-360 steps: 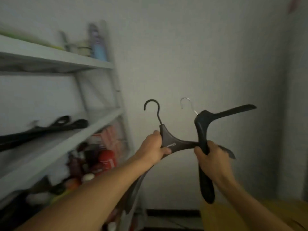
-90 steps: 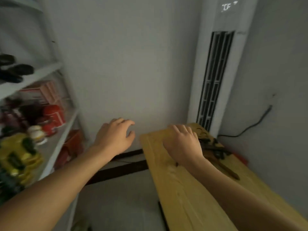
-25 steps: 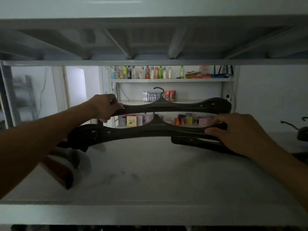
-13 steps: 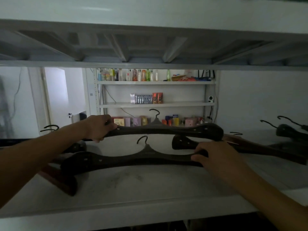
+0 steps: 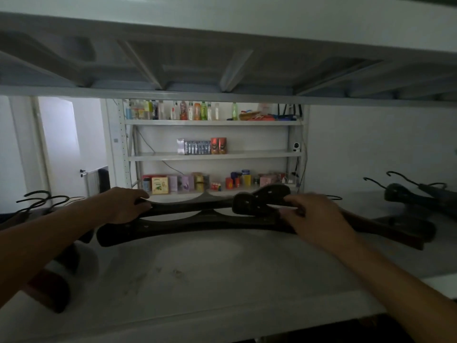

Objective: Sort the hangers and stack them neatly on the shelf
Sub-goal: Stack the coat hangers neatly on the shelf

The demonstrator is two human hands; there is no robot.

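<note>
Both hands are in on the shelf (image 5: pixel 202 280), under the dim underside of the shelf above. The left hand (image 5: pixel 123 205) has its fingers (image 5: pixel 142 197) wrapped over the left arm of the upper hanger (image 5: pixel 188 206), which sits just above and behind the lower hanger (image 5: pixel 188 227). That lower one lies flat across the middle of the shelf, its broad left end pointing at the left edge. The right hand (image 5: pixel 314 216) is clamped on the right ends, fingers curled, right where a third hanger end (image 5: pixel 249 204) crosses. More dark hangers (image 5: pixel 415 194) rest by the right edge, hooks up, and hooks (image 5: pixel 42 198) poke up at the left edge. A far rack (image 5: pixel 212 155) of bottles and boxes shows behind.
</note>
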